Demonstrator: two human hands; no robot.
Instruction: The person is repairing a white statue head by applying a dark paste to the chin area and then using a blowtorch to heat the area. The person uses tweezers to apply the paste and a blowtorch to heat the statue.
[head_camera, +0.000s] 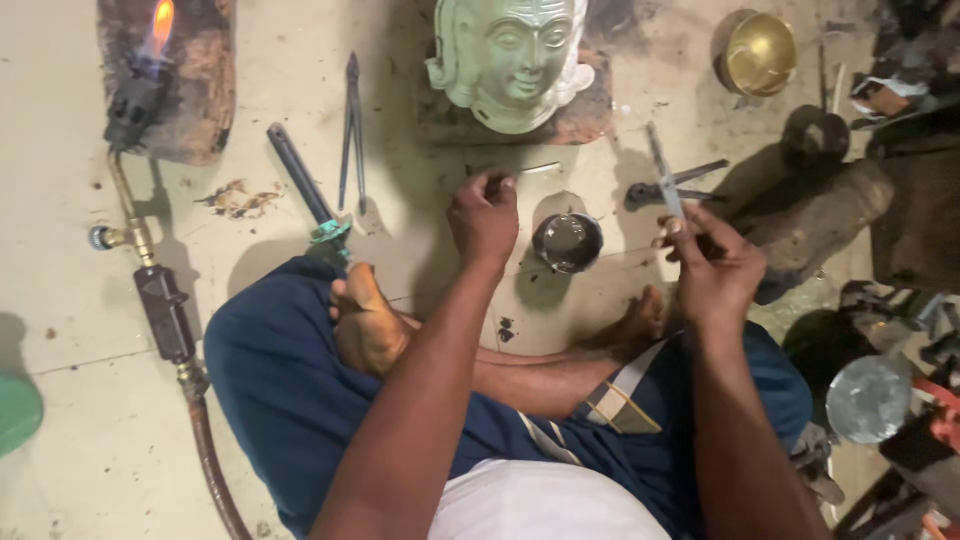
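Note:
I sit cross-legged on the floor. My left hand (484, 215) is closed around a thin metal rod (535, 169) whose bright tip points right, just in front of a greenish metal face casting (512, 58). My right hand (712, 262) grips a pair of slim metal tweezers (663, 178) that stick up and away from me. Between the two hands a small round metal cup (567, 241) stands on the floor.
A lit gas torch (135, 95) with brass fittings and a hose (205, 450) lies at the left, its flame over a brick. Tongs (351, 125) and a dark tool (302, 185) lie beside it. A brass bowl (760, 52), scissors-like tool (680, 185) and clutter sit at the right.

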